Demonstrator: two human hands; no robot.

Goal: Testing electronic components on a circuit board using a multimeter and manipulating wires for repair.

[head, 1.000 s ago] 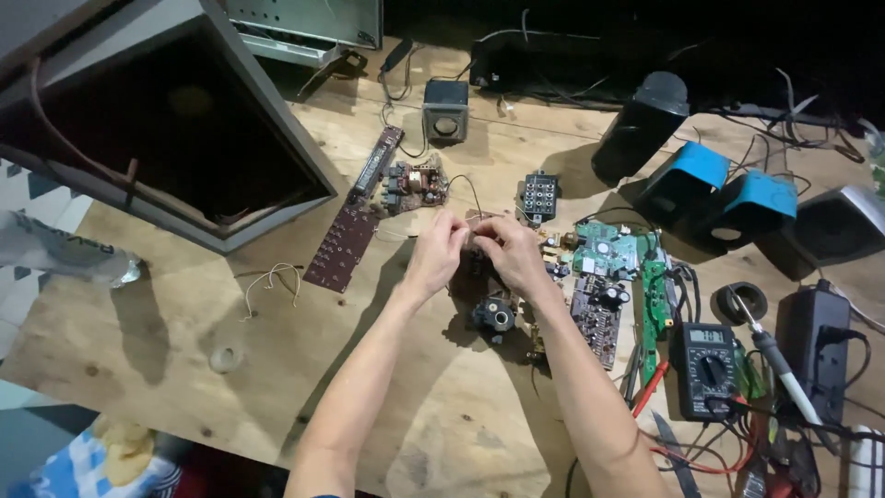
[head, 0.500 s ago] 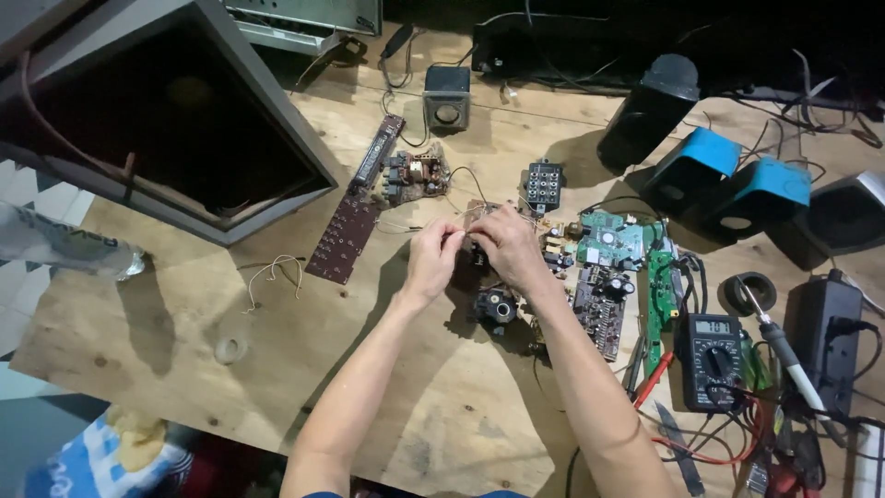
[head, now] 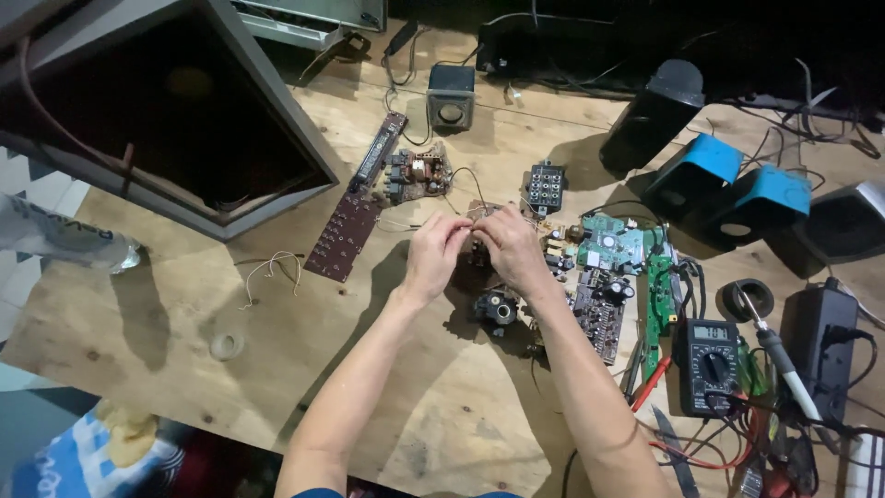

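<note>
My left hand point(head: 435, 255) and my right hand point(head: 510, 247) meet over the middle of the wooden table point(head: 184, 323), fingertips pinched together on a small brown circuit board point(head: 477, 251) with thin wires running off it. The board is mostly hidden by my fingers. A small round black motor part point(head: 498, 309) lies just below my right wrist. A long brown circuit strip point(head: 346, 232) lies to the left of my left hand.
A large open grey cabinet point(head: 230, 184) fills the upper left. Green circuit boards point(head: 618, 244), a multimeter point(head: 705, 355), a soldering iron point(head: 779, 355) and a black adapter point(head: 816, 346) crowd the right. Blue speakers point(head: 728, 189) and a small grey speaker point(head: 451, 95) stand behind. A tape roll point(head: 226, 345) lies at left.
The view has shifted slightly; both hands stay together on the small board, with only small finger movements.
</note>
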